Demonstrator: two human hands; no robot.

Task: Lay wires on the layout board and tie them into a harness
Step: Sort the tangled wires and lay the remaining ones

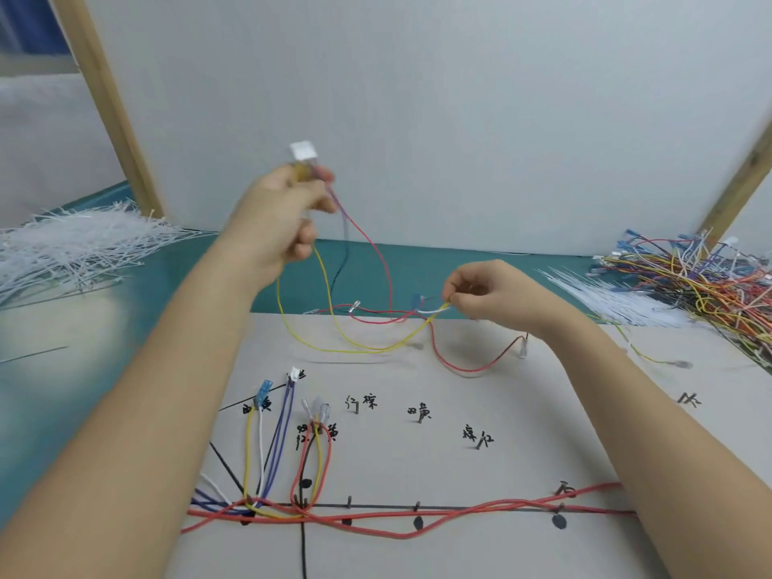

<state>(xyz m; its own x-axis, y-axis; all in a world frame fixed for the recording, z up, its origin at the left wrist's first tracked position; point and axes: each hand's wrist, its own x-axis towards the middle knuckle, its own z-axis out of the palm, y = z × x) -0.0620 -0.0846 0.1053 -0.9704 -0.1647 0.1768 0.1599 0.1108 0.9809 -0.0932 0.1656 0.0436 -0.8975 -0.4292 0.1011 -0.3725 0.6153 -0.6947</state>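
The layout board lies in front of me, marked with black lines, nails and handwritten labels. Red wires run along its lower line, and yellow, white and blue wires loop up at the left. My left hand is raised above the board's far edge and grips a bundle of wires just below a white connector. Yellow and red wires hang from it in loops. My right hand pinches the yellow and white wire ends near a blue terminal.
A heap of white cable ties lies at the left on the teal table. More cable ties and a tangled pile of coloured wires lie at the right. A grey panel stands behind the board.
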